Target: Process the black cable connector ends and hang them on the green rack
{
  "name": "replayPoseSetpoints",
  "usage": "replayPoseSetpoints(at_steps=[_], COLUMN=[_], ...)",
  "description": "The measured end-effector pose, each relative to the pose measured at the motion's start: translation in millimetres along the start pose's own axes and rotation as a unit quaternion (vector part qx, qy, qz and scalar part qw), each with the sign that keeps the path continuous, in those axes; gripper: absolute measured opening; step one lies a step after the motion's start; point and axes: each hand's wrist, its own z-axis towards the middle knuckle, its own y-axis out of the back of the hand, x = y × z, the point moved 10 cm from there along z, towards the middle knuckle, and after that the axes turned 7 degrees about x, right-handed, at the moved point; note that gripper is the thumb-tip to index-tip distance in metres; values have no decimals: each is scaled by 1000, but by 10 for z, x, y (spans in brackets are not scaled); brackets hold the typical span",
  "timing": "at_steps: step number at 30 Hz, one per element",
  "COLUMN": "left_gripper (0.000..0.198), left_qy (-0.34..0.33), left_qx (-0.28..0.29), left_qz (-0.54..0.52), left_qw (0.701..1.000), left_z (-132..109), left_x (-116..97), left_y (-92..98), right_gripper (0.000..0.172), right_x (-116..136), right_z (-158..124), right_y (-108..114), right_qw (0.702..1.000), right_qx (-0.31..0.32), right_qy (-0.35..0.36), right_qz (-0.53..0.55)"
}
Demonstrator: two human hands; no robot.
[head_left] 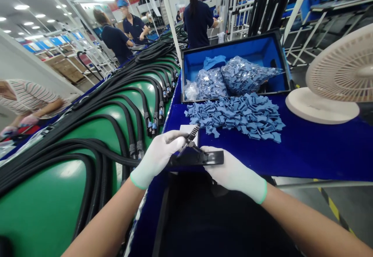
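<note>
Two hands, both in white gloves with green cuffs. Left hand (159, 154): thumb and fingers closed on one black hose handle (194, 158), by a coil-ribbed piece (193, 131) that angles up from it. Right hand (233, 169): wrapped around the handle's other end from below; its fingertips partly hidden. Handle sits between the hands, over the near edge of the desk (314, 152).

Counts: one white card (184, 128), partly behind the handle. One heap of blue plastic clips (241, 115), too many to count. One blue bin (262, 45) just beyond, holding two large clear bags (244, 74) of like clips and a smaller crumpled one at left. One beige fan (323, 107) to the right. Black ribbed hoses (128, 72), well over ten, overlapping, on a glossy green surface (43, 206) at left.

Desk covered in deep blue. Room: workshop, rows of ceiling lights, white frames. Four co-workers nearby, a fifth small in the distance. Yellow-black tape (332, 204) on grey floor.
</note>
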Motion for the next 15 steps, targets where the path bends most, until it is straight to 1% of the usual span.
replayPoseSetpoints(at_steps=[3, 5, 6, 9, 11, 13, 15], left_gripper=[35, 28, 28, 45, 47, 41, 36], left_qy=[-2, -4, -6, -18, -33, -42, -36], left_qx=[16, 40, 56, 82, 88, 88, 84], left_qz=[11, 1, -10, -10, 32, 92, 137], left_qw=[1000, 999, 998, 996, 995, 991, 986], left_z=[100, 174, 203, 237, 218, 181, 141], left_x=[-73, -90, -91, -125, -197, -283, -341], left_y=[-25, -60, -83, -93, -84, -77, -76], right_gripper=[11, 12, 12, 10, 8, 8, 8], right_x=[-30, -12, 1, 17, 6, -10, -43], right_z=[20, 16, 8, -19, -31, -29, -14], right_y=[-14, -27, -29, -38, -61, -86, -84], right_qw=[1000, 1000, 1000, 1000, 1000, 1000, 1000], right_qx=[7, 9, 7, -2, 1, 5, -4], right_qy=[-17, -11, -8, -9, -10, 1, 17], right_qz=[-13, -8, -5, -17, -15, 4, 16])
